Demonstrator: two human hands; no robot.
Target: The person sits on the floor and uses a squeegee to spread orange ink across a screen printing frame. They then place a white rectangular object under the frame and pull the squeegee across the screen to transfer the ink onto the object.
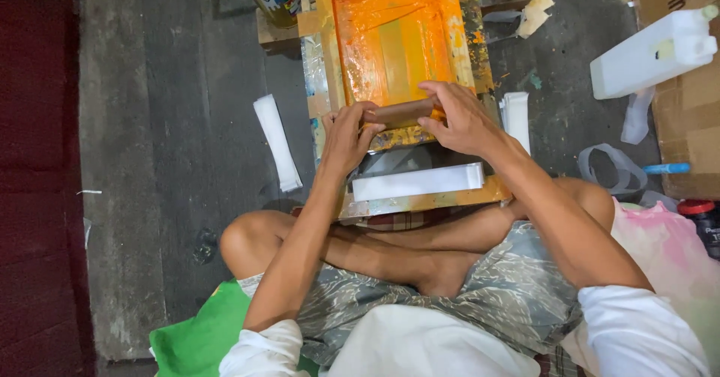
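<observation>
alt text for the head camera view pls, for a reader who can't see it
Seen from above, a person sitting cross-legged on a grey floor grips a brown wooden squeegee with the left hand and right hand at the near end of an orange-inked printing screen. A stack of white strips lies just below the hands, and a white jug sits at right.

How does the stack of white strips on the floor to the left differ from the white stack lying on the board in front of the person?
The loose stack of white strips on the grey floor lies lengthwise, away from both hands. The white stack on the paint-stained board lies crosswise, just below the left hand and right hand, and looks thicker. Both are plain white and oblong.
</observation>
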